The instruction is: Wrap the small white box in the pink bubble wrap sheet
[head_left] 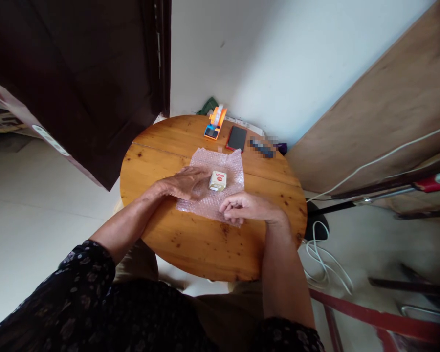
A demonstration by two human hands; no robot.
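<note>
A sheet of clear, pinkish bubble wrap (pixel 209 203) lies flat on the round wooden table (pixel 190 244). On its middle sits a small cream-coloured box (pixel 217 181) with red print. My left hand (pixel 190 185) rests flat on the left side of the bubble wrap, fingers stretched toward the box and close beside it. Over the lower right part of the sheet is my right hand (pixel 244 206), its fingers curled in toward the palm. Whether anything is between those fingers is hidden.
An orange tape dispenser (pixel 215 122), a dark phone with a red edge (pixel 236 138) and a pixel-blurred dark object (pixel 263 147) are at the table's far side, near the white wall (pixel 242 58). A dark door (pixel 95 73) stands left. White cable (pixel 324 266) coils on the floor at right.
</note>
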